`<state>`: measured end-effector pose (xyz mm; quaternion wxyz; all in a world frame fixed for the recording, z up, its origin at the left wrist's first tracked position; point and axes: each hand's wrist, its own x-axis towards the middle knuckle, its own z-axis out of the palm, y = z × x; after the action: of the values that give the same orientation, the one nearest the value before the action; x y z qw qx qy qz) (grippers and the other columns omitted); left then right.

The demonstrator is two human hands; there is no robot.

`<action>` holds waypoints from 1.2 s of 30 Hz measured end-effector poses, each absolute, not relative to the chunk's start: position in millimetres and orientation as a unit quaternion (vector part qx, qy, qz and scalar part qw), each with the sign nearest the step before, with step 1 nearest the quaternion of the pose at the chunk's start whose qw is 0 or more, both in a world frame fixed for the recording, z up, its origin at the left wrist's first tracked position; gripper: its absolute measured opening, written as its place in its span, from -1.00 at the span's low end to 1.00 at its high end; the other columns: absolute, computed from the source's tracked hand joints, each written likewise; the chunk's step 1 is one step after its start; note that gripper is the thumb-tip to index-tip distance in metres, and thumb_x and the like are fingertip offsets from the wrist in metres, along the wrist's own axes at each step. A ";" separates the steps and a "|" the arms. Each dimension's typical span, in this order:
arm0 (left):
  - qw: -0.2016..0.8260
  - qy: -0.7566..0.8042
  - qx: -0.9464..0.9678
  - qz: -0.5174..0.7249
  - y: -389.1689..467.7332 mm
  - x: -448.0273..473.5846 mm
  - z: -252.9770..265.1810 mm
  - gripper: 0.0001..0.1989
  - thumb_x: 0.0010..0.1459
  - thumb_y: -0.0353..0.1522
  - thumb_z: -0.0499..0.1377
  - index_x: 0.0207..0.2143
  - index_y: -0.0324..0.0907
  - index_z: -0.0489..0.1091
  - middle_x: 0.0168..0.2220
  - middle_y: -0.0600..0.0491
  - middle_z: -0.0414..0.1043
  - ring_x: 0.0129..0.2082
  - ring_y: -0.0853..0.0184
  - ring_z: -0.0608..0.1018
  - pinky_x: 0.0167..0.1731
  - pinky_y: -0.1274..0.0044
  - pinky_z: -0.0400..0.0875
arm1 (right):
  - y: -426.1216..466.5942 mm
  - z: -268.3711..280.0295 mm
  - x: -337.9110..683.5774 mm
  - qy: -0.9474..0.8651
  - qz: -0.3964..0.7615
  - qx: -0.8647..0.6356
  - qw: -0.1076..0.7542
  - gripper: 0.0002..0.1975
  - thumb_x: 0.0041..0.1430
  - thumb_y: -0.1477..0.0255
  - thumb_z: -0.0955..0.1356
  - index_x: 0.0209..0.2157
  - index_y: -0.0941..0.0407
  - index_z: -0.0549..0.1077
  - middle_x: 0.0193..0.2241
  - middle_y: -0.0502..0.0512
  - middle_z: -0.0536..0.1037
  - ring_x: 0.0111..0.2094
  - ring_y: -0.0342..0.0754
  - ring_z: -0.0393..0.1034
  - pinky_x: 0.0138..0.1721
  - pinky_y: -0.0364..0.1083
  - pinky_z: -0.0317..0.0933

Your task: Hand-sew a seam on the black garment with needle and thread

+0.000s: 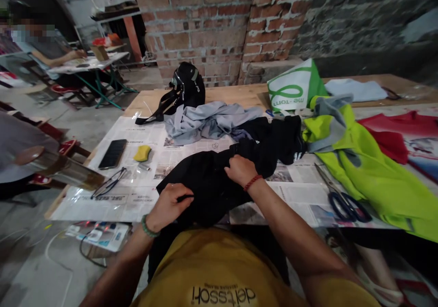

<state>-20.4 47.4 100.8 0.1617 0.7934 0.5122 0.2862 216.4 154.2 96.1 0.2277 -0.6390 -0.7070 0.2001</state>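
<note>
A black garment (205, 179) lies bunched over the newspaper-covered near edge of the table, its exact kind hidden by the folds. My left hand (173, 202), with a green bead bracelet, grips its left side between thumb and fingers. Closed in a fist, my right hand (241, 170) holds the cloth near its upper right. Behind it, more black clothing with white stripes (289, 138) and a grey garment (212, 120) lie in a heap.
Scissors (342, 202) and a lime-yellow garment (369, 161) lie right. On the left are a phone (113, 154), a yellow sponge (142, 153), glasses (109, 183) and a tall bottle (68, 168). A black bag (190, 85) and green-white bag (290, 88) stand behind. Another person (51, 47) sits far left.
</note>
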 end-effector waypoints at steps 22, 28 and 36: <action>0.211 0.410 0.820 0.339 40.6 -12.3 41.6 -0.75 0.12 -0.45 0.08 -0.15 -0.13 0.43 -0.31 0.00 0.46 -0.29 0.35 0.49 -0.26 0.50 0.44 | 84.1 39.3 295.5 -0.216 0.490 -0.552 0.639 -0.72 -0.29 0.31 0.48 -0.51 0.13 0.42 -0.64 -0.10 0.36 -0.66 -0.28 0.20 -0.68 -0.27 0.07; 0.226 0.483 0.802 0.270 29.8 -5.2 38.4 -0.54 0.06 -0.33 0.22 0.05 -0.11 0.31 -0.52 0.13 0.43 -0.35 0.34 0.47 -0.25 0.51 0.41 | 80.1 39.8 299.5 -0.215 0.493 -0.579 0.612 -0.72 -0.29 0.30 0.48 -0.50 0.14 0.45 -0.65 -0.10 0.35 -0.68 -0.29 0.16 -0.71 -0.27 0.02; 0.140 0.456 0.834 0.277 32.9 2.2 50.3 -0.69 0.14 -0.26 0.16 -0.07 -0.13 0.42 -0.57 0.12 0.41 -0.48 0.38 0.45 -0.30 0.48 0.34 | 65.3 38.3 299.8 -0.377 0.425 -0.560 0.603 -0.82 0.03 0.34 0.37 -0.30 0.10 0.51 -0.55 -0.05 0.42 -0.57 -0.25 0.26 -0.54 -0.23 0.17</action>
<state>2.2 32.9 50.3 0.1397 0.8342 0.4557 0.2773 299.8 65.3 38.3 0.6033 -0.5604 -0.3765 0.4245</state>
